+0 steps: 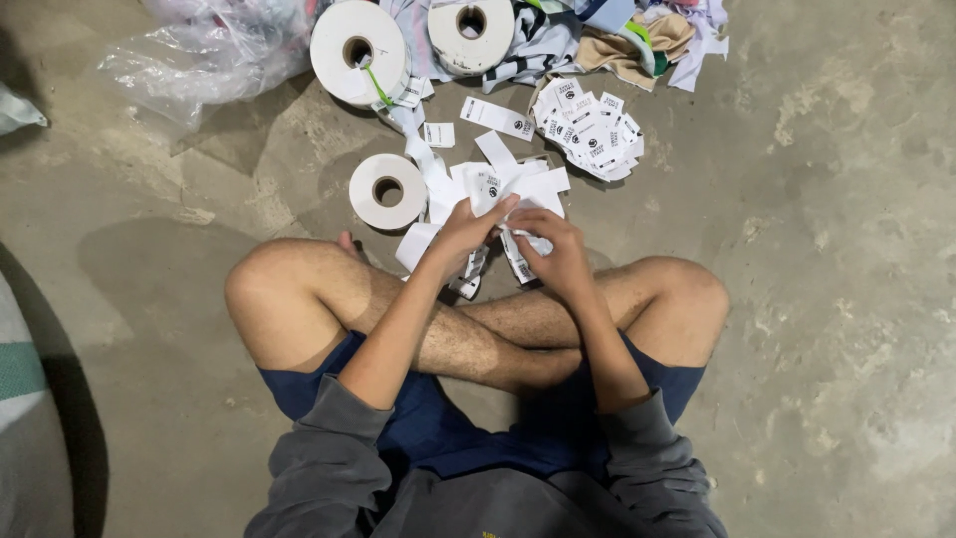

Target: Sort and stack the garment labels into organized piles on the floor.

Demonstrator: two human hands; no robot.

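I sit cross-legged on a concrete floor. My left hand (pixel 466 231) and my right hand (pixel 554 249) meet above my shins, both gripping a strip of white printed label tape (pixel 518 194) that hangs in loops between them. The tape runs back toward a small white roll (pixel 387 190) lying flat just left of my hands. Loose cut labels (pixel 497 118) lie on the floor ahead, and a heap of cut labels (pixel 590 132) sits farther out to the right.
Two larger white tape rolls (pixel 358 52) (pixel 470 36) lie at the top. Crumpled clear plastic (pixel 204 55) is at the upper left, and a pile of cloth (pixel 627 35) at the upper right. A striped fabric edge (pixel 20 379) shows at the left.
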